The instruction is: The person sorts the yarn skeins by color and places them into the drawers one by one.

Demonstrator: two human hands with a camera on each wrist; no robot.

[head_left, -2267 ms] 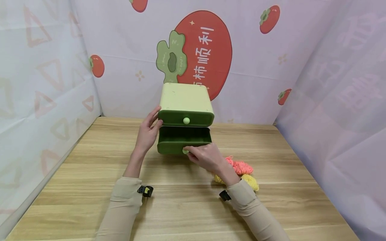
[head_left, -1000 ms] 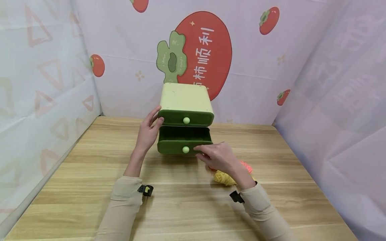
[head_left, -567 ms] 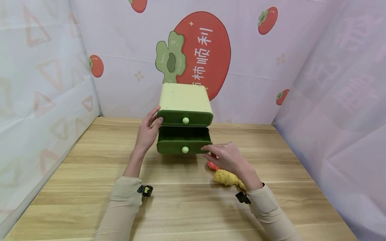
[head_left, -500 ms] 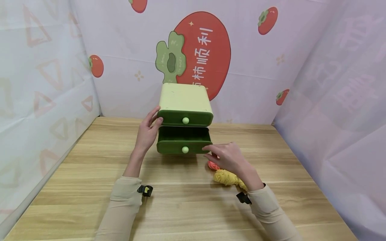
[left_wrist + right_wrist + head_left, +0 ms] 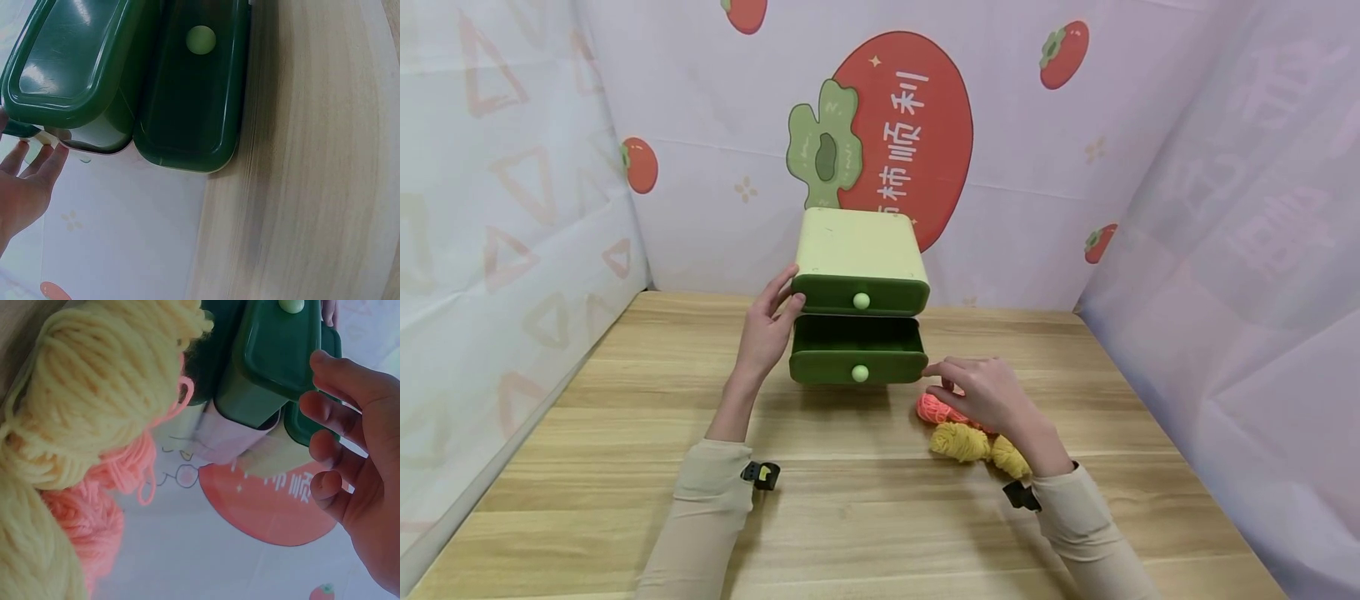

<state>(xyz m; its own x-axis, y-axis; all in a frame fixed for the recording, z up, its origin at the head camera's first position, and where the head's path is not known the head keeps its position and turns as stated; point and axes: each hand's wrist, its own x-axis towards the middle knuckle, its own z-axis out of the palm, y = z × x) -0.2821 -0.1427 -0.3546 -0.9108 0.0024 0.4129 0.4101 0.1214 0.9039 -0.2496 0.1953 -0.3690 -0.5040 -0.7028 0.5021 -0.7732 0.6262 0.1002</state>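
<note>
A small drawer cabinet with a pale yellow-green top and dark green drawers stands at the back of the table. Its top drawer is closed. Below it, an extended drawer with a round light-green knob juts forward. In the left wrist view, a further closed drawer sits underneath. My left hand rests against the cabinet's upper left side, its thumb at the front edge. Just right of the extended drawer's front corner hovers my right hand, loosely bent and holding nothing, above pink yarn and yellow yarn.
Another yellow yarn bundle lies by the right forearm. Wood-grain table spreads in front of the cabinet. A tomato-printed backdrop rises behind it, with pale cloth sides on both flanks.
My right hand has released the extended drawer's knob and moved right, past the front corner, uncovering more yarn. The left hand and cabinet stay put.
</note>
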